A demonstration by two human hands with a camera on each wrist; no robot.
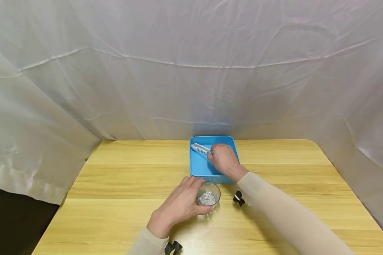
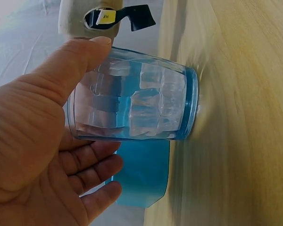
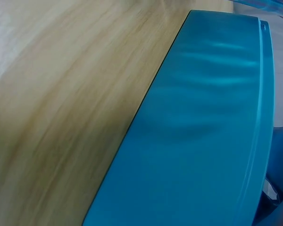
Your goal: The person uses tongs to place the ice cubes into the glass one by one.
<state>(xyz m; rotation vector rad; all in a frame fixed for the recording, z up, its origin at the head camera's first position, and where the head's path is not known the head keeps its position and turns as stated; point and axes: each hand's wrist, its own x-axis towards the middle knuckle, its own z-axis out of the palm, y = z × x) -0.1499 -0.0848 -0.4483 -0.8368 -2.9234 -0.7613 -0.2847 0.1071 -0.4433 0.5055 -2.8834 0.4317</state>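
My left hand holds a clear drinking glass between thumb and fingers as it stands upright on the wooden table. Transparent cubes that look like ice fill part of the glass. Just behind it is a shallow blue metal box, open at the top. Over the box's right side, my right hand grips white tongs, whose ends point to the box's back left. The right wrist view shows mostly the box's outer wall, with part of the hand at the right edge.
The wooden table extends to both sides of the box and glass. Pale cloth hangs behind the table and along its sides. Black wrist mounts show beside both sleeves.
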